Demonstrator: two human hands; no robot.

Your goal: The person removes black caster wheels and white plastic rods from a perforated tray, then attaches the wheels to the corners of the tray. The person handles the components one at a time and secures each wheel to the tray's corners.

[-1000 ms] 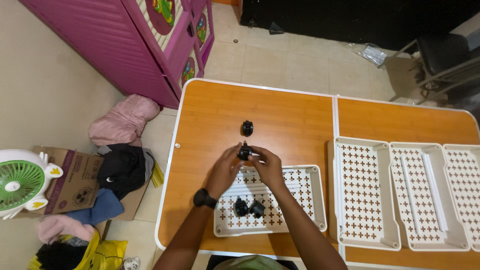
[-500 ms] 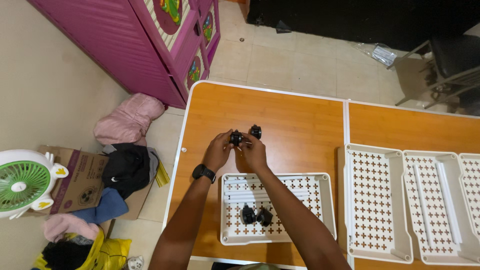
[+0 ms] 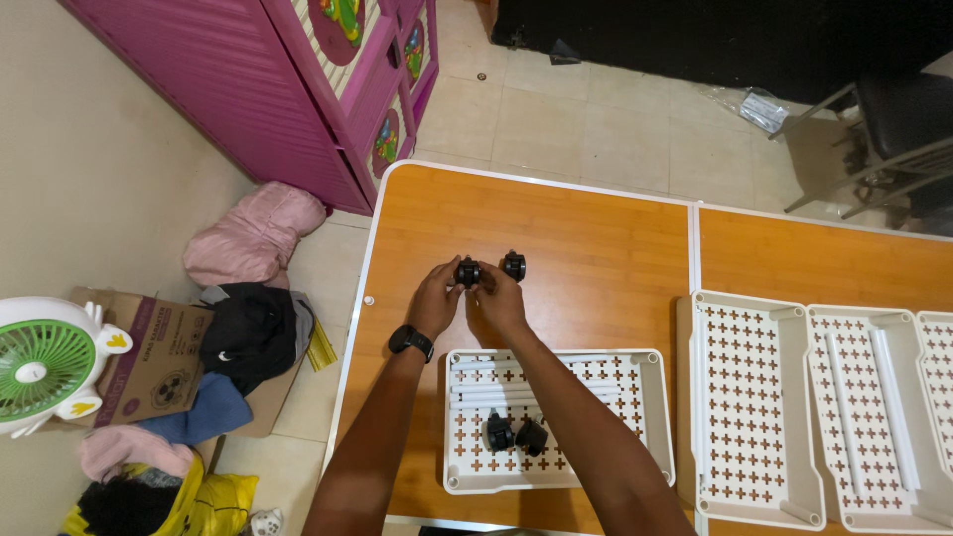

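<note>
Four casters in view: one black caster (image 3: 468,272) pinched between both hands, a second black caster (image 3: 513,265) standing on the counter (image 3: 596,238) just beside the right hand's fingertips, and a pair of black casters (image 3: 515,434) lying inside the near tray.
Left hand (image 3: 437,296): fingers closed on the left side of the held caster; a black wristwatch (image 3: 410,341) sits on that wrist.
Right hand (image 3: 499,298): fingers closed on the right side of the same caster, thumb and forefinger up against it.
Where the held caster is: raised a little over the orange counter, beyond the far rim of the near tray, between the two hands.
Near tray (image 3: 657,417): white, with cross-shaped cut-outs, flat on the counter; it holds several white rods (image 3: 536,389) along its far side and the pair of casters nearer the person.
Other trays: a second white tray (image 3: 695,397) and a third white tray (image 3: 874,417) stand side by side to the right, the third holding long white pieces.
Done, as far as I can judge: two casters are out of the tray and up on the counter side; whether they are joined to anything cannot be told.
Left, by the same judgement: two casters and the rods lie loose in the tray, and no tray has a caster fitted.
Surroundings: a magenta cabinet (image 3: 248,89), a heap of clothes (image 3: 248,258) and a small green fan (image 3: 40,362) on the floor to the left.
</note>
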